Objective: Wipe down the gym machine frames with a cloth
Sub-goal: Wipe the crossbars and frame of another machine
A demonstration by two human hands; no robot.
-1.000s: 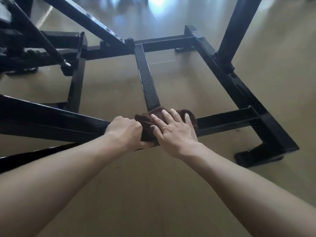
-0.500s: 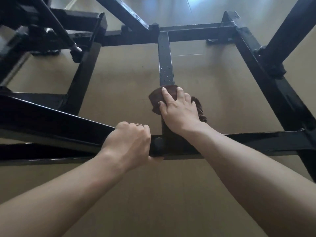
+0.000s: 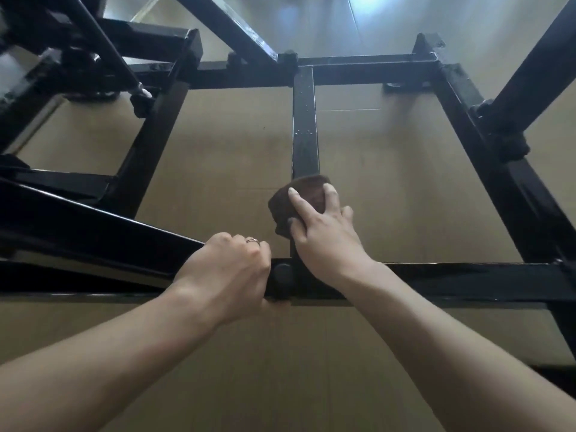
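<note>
A black steel gym machine frame point(image 3: 467, 279) lies low over a tan floor. Its centre bar point(image 3: 304, 129) runs away from me, speckled with droplets. My right hand point(image 3: 324, 235) presses a dark brown cloth point(image 3: 288, 204) around the near part of that bar, fingers spread over the cloth. My left hand point(image 3: 227, 269) is closed around the near crossbar where a slanted beam point(image 3: 93, 232) meets it; a ring shows on one finger.
A right side rail point(image 3: 486, 145) with an upright post point(image 3: 536, 73) bolted to it runs along the right. More black bars and a mechanism point(image 3: 78, 63) crowd the upper left. Tan floor point(image 3: 280, 369) shows between the bars and below my arms.
My right hand has carried the cloth off the near crossbar junction and onto the centre bar. My left hand let go of the cloth and now grips the crossbar. The view shifted forward.
</note>
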